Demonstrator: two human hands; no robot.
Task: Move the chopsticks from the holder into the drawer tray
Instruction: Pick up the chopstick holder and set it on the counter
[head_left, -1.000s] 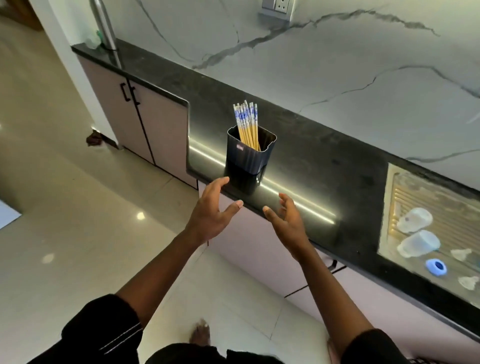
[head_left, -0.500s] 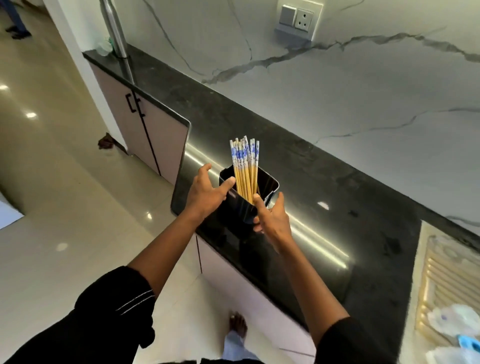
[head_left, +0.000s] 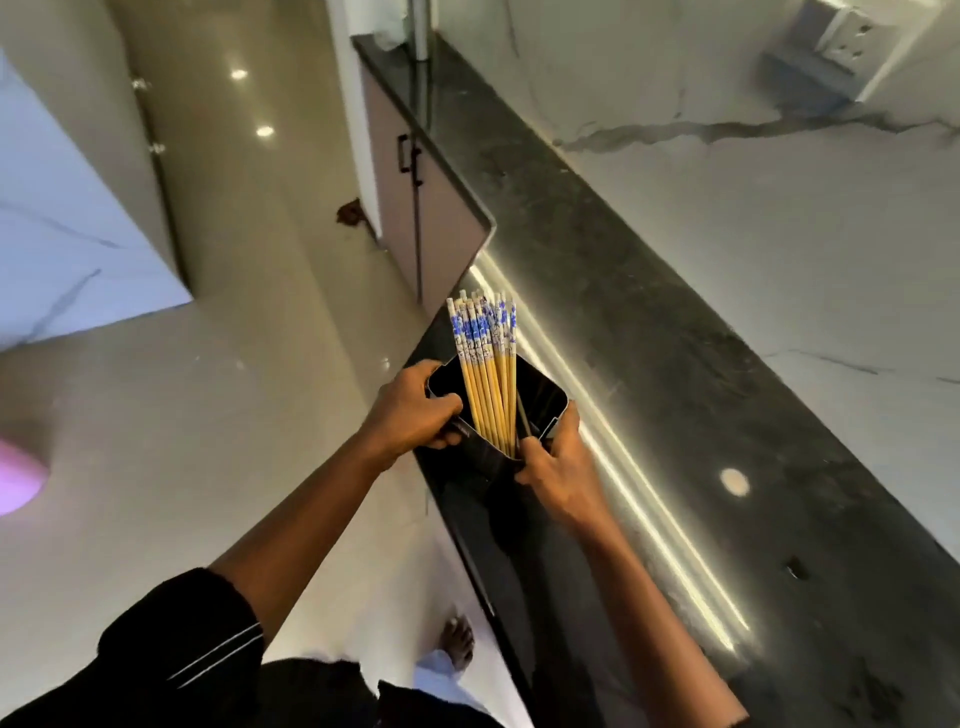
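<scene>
A dark, square holder (head_left: 540, 392) stands at the front edge of the black counter (head_left: 675, 415). Several yellow chopsticks (head_left: 485, 364) with blue-and-white patterned tops stand upright in it, leaning toward its near corner. My left hand (head_left: 413, 408) grips the holder's left rim, thumb over the edge. My right hand (head_left: 558, 470) clasps the holder's near right corner from the front. No drawer or tray is visible in the head view.
A white marble wall with a socket (head_left: 844, 36) rises behind the counter. Cabinet doors with black handles (head_left: 408, 161) sit below the counter at the far left. Glossy tiled floor (head_left: 182, 415) spreads to the left; my bare foot (head_left: 457, 642) shows below.
Both hands went from hovering open in front of the holder to closing on its two sides. The view swung left and tilted, so the sink area has left the frame.
</scene>
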